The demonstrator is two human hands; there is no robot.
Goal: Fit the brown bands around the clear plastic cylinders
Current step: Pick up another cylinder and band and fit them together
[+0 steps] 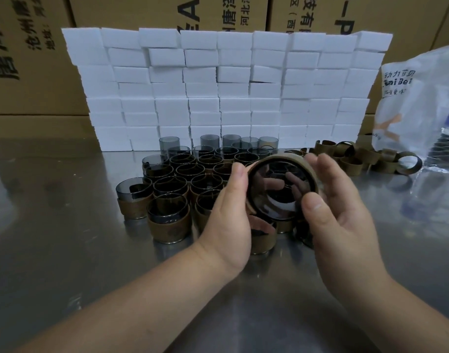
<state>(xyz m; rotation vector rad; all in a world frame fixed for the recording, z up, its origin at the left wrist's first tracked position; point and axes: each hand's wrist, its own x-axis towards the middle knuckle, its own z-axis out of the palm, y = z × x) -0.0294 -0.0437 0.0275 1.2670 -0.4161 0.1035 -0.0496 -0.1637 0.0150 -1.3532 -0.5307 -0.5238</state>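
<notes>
Wide steel table [65,250], a wall of white foam-like blocks [218,85], and before it stood the crowd of smoky clear cylinders [167,220] beside a heap of curled brown bands [358,159]. The left hand [228,225] and right hand [340,220] both clutched one held cylinder [279,189] above the crowd, its matte band [282,157] hugging it. Best, I judged, to press evenly and keep the springy strip square to the slick wall.

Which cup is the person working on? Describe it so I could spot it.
Below the wall of white boxes, banded cylinders stand crowded on the steel table. In front of them, the left hand and right hand grip one cylinder. Unlike the rest, it is lifted and tipped, a round end facing the camera.
</notes>
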